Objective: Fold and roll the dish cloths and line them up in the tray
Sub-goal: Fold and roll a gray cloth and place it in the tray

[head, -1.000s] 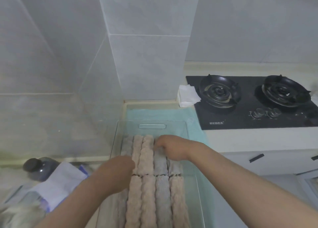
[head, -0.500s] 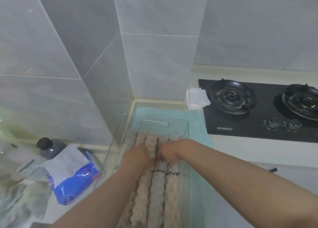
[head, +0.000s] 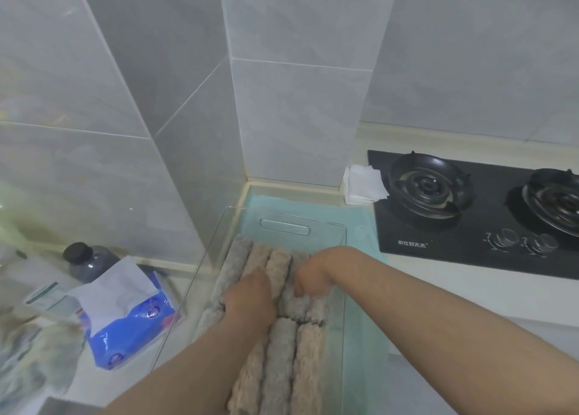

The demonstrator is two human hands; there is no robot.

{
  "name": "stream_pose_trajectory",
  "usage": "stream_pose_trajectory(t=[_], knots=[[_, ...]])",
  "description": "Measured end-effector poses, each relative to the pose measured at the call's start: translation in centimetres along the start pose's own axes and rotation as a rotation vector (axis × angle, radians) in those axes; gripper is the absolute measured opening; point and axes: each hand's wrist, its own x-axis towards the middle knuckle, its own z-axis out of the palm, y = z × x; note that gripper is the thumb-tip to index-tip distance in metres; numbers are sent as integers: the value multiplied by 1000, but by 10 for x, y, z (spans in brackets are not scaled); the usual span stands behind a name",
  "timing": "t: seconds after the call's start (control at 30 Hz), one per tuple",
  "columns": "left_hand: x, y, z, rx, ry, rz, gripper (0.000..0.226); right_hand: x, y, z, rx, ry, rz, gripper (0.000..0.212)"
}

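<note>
Both hands are down in the tray at lower centre of the frame, close together but not quite touching. Our left hand [head: 250,298] lies knuckles-up on the rolled dish cloths [head: 279,352], its fingers hidden beyond the back of the hand, so we cannot tell whether they grip or only press. Our right hand [head: 310,276] has its fingers curled down over a roll in the far row. The rolls lie side by side in two rows inside the clear tray [head: 200,264], each long axis running from the bottom of the frame towards the top, near row end to end with far row. Both hands rest on the far row close to the seam between the rows. A bare strip shows along the tray's right wall, and the right hand is the nearer to it, so we judge any squaring-up goes sideways, across the rolls. The tray stands on a teal mat [head: 360,223] on the pale desk [head: 438,289] in a tiled corner. A gas hob [head: 470,214] sits at right with white folded paper [head: 363,184] beside it, and a blue tissue pack [head: 125,320] and a dark bottle [head: 84,261] at lower left.
</note>
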Motion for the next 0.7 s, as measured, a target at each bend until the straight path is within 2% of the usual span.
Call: stream_pose_trajectory(t=[0.13,0.23,0.3,0.37,0.43,0.53,0.63,0.7], knots=[[9,1,-6,-29,20,-45,32,-3,-4,-2,61,-22,50,43],[5,9,0,43,-15,53,46,-2,-6,3,91,-35,39,43],[1,10,-2,-50,-79,99,52,-6,-5,1,134,16,73,41],[1,4,-9,-222,-117,89,43,-14,-2,-3,229,75,64,40],[0,-5,-15,-325,-77,39,29,-20,5,-7,326,132,30,45],[-9,-10,-14,-310,-87,57,23,-20,12,-11,377,236,68,40],[-12,-8,-14,-320,-157,73,25,-18,5,-8,432,154,109,41],[-12,-11,-23,-289,-112,78,24,-17,11,-10,460,169,113,41]])
